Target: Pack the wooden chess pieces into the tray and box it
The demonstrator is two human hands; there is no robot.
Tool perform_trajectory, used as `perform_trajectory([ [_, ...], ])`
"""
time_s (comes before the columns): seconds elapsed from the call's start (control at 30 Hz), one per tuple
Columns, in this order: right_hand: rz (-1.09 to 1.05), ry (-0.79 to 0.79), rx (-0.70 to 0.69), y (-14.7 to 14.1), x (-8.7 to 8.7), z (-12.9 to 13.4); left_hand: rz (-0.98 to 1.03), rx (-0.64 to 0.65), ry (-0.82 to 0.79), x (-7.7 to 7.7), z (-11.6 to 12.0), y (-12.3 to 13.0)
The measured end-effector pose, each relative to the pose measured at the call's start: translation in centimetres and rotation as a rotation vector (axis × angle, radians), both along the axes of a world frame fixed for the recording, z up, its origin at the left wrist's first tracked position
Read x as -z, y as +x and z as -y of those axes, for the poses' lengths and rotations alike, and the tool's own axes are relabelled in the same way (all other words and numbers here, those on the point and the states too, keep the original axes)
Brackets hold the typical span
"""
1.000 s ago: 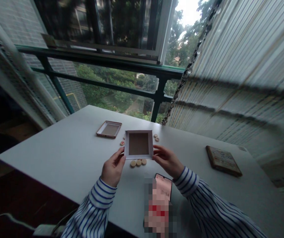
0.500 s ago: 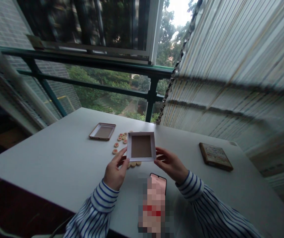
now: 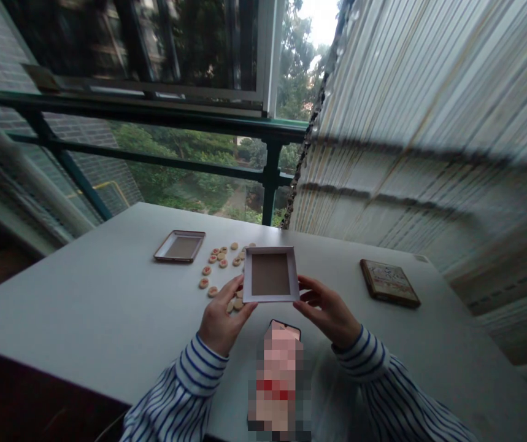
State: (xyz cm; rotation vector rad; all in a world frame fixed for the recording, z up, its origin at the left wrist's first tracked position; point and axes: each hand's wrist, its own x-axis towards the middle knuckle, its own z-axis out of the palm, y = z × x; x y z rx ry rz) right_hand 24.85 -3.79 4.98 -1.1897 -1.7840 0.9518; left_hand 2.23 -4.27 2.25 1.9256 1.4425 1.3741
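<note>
Between my two hands is a small square cardboard box with white inner walls and a brown bottom, its open side tilted toward me. My left hand grips its left edge, thumb at the lower corner. The right edge is held by the fingers and thumb of my right hand. Several round wooden Chinese chess pieces, some with red characters, lie loose on the table left of the box and partly behind it. Further left rests a shallow box lid, its inside facing up.
A phone, its screen pixelated, lies on the white table before me. To the right is a flat, closed-looking brown box with a patterned top. Beyond the table stand a green railing and a striped curtain.
The held box has shifted slightly right over the table with both hands, and more chess pieces now show beside it. My view has turned a little to the right.
</note>
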Motion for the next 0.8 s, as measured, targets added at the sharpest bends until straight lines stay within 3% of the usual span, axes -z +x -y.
perform_trajectory([
  [0.23, 0.031, 0.030, 0.042, 1.1, -0.3, 0.2, -0.054, -0.004, 0.031, -0.7, -0.5, 1.0],
  [0.43, 0.035, 0.076, 0.115, 1.9, -0.4, 0.4, 0.000, 0.066, -0.019, -1.3, -1.1, 2.2],
  [0.8, 0.009, 0.079, 0.232, 3.8, 0.0, 1.2, 0.040, 0.137, -0.025, -0.6, -2.1, 4.7],
])
